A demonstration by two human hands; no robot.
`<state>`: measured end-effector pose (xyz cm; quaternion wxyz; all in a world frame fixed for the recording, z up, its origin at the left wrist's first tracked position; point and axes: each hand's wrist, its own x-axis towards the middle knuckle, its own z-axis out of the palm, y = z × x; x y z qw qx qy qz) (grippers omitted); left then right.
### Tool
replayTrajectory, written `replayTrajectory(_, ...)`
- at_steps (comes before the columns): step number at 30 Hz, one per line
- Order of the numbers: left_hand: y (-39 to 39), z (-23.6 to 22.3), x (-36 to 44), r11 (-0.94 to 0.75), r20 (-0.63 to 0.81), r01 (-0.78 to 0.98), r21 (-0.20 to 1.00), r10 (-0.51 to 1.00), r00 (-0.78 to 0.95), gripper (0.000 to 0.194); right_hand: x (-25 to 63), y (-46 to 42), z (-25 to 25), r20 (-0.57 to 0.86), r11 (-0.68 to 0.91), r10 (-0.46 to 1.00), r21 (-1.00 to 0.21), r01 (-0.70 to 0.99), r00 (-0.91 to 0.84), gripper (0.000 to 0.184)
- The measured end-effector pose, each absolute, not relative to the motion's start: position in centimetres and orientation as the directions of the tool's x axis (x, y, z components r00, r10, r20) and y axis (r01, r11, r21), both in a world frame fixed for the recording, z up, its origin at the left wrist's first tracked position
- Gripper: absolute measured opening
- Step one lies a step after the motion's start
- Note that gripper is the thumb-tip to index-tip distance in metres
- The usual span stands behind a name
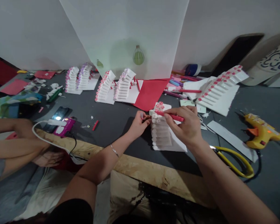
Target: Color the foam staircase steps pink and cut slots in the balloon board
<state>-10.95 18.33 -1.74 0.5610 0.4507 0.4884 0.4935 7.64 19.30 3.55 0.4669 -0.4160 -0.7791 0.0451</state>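
Observation:
On the dark table in front of me stands a small white paper staircase [161,133] with rolled step ends; several at its top carry red swirls. My right hand [186,124] is closed around a red marker [177,117], its tip end over the upper steps. At the staircase's upper left edge, my left hand [140,124] has thumb and fingers pinched together against it; the exact grip is partly hidden. A short red stick [95,125], perhaps a pen cap, lies to the left of that hand.
Several similar staircases [105,87] stand behind, another [218,88] at right. A yellow glue gun [262,130] and yellow cable loop [247,168] lie right. A red sheet [151,91] is behind. At left are a lit phone [57,118], pink power adapter [64,127] and another person's hand [49,158].

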Motion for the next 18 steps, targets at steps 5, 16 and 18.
replayTrajectory(5,18.52,-2.24,-10.99,0.092,-0.091,-0.085,0.992,0.996,0.02,0.035,7.9,19.26,3.66,0.699,0.673,0.668,-0.422,0.607,-0.254,0.013)
replayTrajectory(16,18.4,-1.92,-10.9,0.056,-0.056,0.01,0.998,0.998,0.01,0.029,7.88,19.21,3.76,0.727,0.682,0.646,-0.414,0.603,-0.232,0.017)
replayTrajectory(18,18.41,-1.85,-10.9,0.035,-0.036,0.025,0.999,0.999,0.006,0.029,7.94,19.19,3.84,0.735,0.691,0.636,-0.408,0.597,-0.235,0.019)
